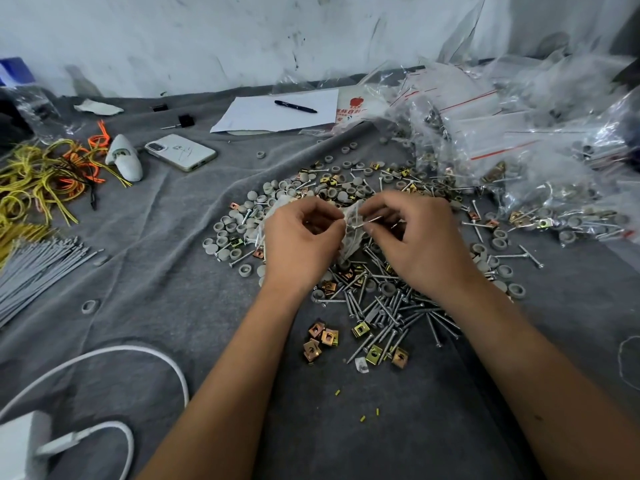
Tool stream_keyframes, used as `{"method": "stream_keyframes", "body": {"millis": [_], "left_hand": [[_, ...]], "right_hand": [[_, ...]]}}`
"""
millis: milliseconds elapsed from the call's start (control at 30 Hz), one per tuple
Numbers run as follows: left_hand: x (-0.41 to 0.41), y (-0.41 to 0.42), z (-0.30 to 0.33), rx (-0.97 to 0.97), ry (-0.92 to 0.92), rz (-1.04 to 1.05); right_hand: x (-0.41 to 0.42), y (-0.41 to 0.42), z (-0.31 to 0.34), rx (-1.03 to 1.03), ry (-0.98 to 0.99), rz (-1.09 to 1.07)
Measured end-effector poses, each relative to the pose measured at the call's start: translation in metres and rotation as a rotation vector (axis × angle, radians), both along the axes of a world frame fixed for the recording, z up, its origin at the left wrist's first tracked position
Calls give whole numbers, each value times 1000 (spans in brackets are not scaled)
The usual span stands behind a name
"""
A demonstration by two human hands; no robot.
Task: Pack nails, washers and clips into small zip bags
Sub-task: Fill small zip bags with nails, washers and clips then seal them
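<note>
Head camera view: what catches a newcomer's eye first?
Two hands, left hand and right hand, pinch a small clear zip bag at centre, above a heap of screws, grey caps and brass clips. Yellow and orange ties tangle at far left.

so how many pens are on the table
1: the black pen lies on the white paper sheet at the back of the table. Others may be hidden under the bags.

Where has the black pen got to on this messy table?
In the head view, the black pen lies on the white sheet of paper at the table's far side, behind the white smartphone and left of the clear zip bags.
</note>
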State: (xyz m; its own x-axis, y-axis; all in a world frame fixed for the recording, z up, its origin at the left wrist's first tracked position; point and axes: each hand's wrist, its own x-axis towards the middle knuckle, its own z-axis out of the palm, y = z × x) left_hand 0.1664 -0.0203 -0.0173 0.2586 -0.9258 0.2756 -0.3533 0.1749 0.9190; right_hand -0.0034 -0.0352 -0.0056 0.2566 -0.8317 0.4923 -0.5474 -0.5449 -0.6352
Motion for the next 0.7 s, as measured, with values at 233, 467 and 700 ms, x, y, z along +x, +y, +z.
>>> {"method": "stream_keyframes", "body": {"millis": [233, 467, 700], "left_hand": [[-2, 1, 0, -29, -25, -32], [-1, 2, 2, -38, 37, -33], [-2, 3, 4, -41, 99, -51]], "right_hand": [[-1, 0, 0, -46, -13, -11], [1, 3, 2, -103, -17, -22], [5, 5, 0, -113, 85, 49]]}}
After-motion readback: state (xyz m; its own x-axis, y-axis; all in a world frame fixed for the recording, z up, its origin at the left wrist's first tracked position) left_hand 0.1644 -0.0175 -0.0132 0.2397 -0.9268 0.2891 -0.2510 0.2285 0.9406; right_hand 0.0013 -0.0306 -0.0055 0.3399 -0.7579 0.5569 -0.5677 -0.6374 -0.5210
